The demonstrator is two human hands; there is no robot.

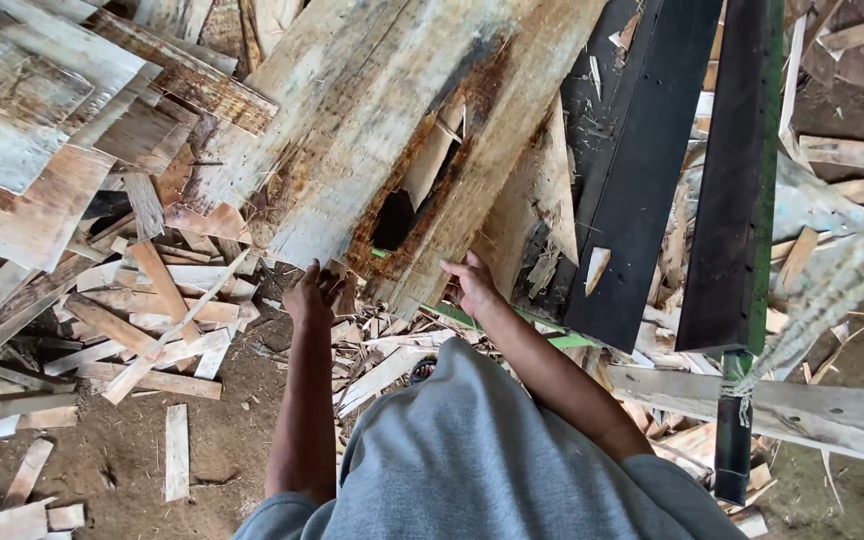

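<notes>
Scattered across the dirt floor (232, 450) toward nine o'clock: thin wood offcuts (152, 330), pale and reddish, lying crosswise over one another. Stacked at ten and eleven o'clock, weathered plywood sheets (22, 130) overlapping. Leaning from one o'clock down toward four, two long black panels (642, 170), the right one edged in green. At three o'clock, a frayed rope (832, 290) tied to a dark post (732, 440), crossing a pale nailed plank (812, 410).

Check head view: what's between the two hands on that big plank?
In the head view, between left hand and right hand: the plank's split, rotted end with a dark hole.
</notes>
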